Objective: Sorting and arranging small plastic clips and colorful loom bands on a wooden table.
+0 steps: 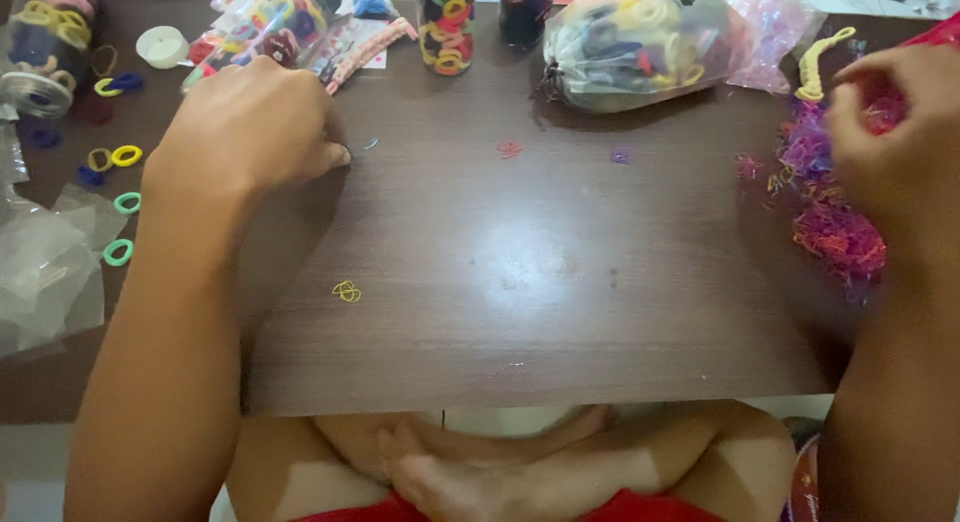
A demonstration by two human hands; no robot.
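Left hand [245,127] curled, fingertips pressed on small band [370,143]; right hand [895,117] pinched in band pile [835,232], contents hidden; colours kept apart on table [560,282].

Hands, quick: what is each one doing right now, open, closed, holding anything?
Left hand: curled, fingertips down by a small blue elastic band; a grip cannot be told.
Right hand: curled over the pile of tiny elastic bands; contents cannot be told.

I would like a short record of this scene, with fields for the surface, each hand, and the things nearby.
surface: dark wooden table
left hand: knuckles up, fingertips on the table beside a small blue elastic
right hand: over a pile of pink and purple elastics
loose on table: yellow elastics, red elastic
far edge: clear bag of hair ties, jar of hair ties
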